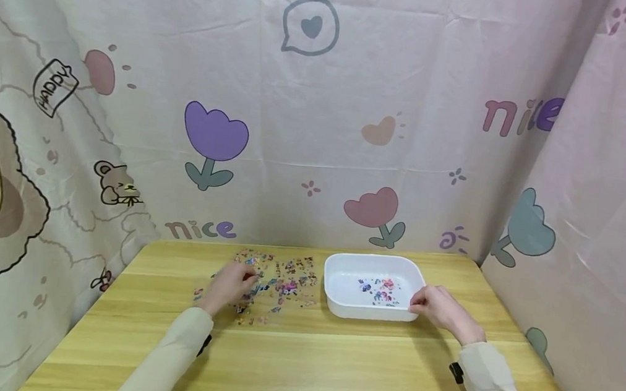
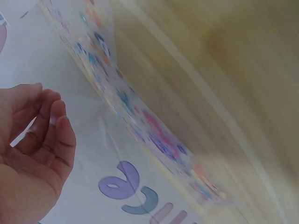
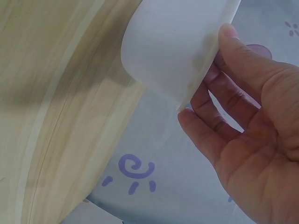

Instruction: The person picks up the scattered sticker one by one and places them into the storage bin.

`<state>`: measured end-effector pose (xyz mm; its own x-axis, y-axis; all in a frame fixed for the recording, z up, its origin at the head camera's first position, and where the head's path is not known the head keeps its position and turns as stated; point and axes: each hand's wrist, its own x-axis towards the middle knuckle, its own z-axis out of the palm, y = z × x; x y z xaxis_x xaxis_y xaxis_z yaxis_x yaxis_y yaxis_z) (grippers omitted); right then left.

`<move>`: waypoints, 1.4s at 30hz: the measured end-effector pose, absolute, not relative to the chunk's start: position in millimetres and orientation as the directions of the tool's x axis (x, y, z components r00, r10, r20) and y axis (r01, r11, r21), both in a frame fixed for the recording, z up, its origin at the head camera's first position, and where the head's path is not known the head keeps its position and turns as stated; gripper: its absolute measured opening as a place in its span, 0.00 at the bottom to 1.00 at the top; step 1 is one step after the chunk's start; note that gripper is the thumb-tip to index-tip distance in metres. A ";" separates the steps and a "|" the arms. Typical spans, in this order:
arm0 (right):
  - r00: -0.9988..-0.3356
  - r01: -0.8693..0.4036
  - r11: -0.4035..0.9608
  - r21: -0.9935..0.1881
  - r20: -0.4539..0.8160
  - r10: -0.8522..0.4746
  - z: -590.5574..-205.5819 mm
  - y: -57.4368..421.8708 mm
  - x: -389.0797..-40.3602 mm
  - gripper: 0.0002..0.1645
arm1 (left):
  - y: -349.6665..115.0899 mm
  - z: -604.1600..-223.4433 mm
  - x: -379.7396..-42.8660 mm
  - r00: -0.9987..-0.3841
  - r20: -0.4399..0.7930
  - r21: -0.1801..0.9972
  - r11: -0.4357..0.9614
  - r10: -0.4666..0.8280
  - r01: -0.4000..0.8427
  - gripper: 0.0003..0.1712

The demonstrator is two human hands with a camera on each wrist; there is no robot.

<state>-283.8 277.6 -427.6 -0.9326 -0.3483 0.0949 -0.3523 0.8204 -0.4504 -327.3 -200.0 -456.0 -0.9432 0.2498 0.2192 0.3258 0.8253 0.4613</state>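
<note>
Two pale, soft cloth sleeves [image 1: 171, 344] come in nearest, a small dark object [image 1: 456, 372] showing at each cuff. Beneath them spreads one table [image 1: 297, 374], smooth, with yellowish wood grain. The right hand [image 1: 441, 309] pinches the rim of one white tray [image 1: 372, 313] at its near right corner; the tray is smooth, oblong and round-cornered. The left hand [image 1: 231, 288] curves its fingers toward its thumb, the gap narrow; whether a tiny piece sits between them I cannot tell. Below and beside it, left of the tray, lie glossy colourful pieces [image 1: 287, 287], small and irregular, too many to count. More small pieces [image 1: 386, 284] lie inside the tray, likewise uncountable. Behind hangs creased, printed fabric [image 1: 310, 96] bearing one purple tulip [image 1: 214, 134].
</note>
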 end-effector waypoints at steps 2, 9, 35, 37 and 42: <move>-0.935 -0.346 0.821 -0.454 0.089 -0.344 -427.9 277.3 -283.9 0.02 | -205.0 -456.2 -327.6 -0.948 0.218 0.451 0.837 0.233 0.309 0.09; -0.916 -0.394 0.808 -0.439 0.121 -0.382 -429.8 277.7 -287.1 0.02 | -221.0 -461.8 -326.4 -0.950 0.227 0.413 0.862 0.214 0.293 0.06; -0.903 -0.428 0.809 -0.403 0.165 -0.396 -431.5 282.1 -283.3 0.03 | -270.5 -464.6 -319.3 -0.984 0.156 0.416 0.898 0.086 0.145 0.10; -0.906 -0.423 0.810 -0.405 0.168 -0.389 -432.3 281.6 -283.5 0.04 | -275.2 -464.7 -319.4 -0.987 0.146 0.410 0.904 0.070 0.125 0.09; -0.885 -0.466 0.802 -0.374 0.209 -0.417 -433.3 281.1 -282.7 0.04 | -286.1 -465.5 -322.1 -0.986 0.162 0.373 0.923 0.033 0.092 0.06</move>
<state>-282.7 281.1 -433.3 -0.8846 -0.4167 0.2095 -0.4663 0.8015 -0.3744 -322.1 -286.1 -465.5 -0.9862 0.0330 0.1621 0.0921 0.9234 0.3725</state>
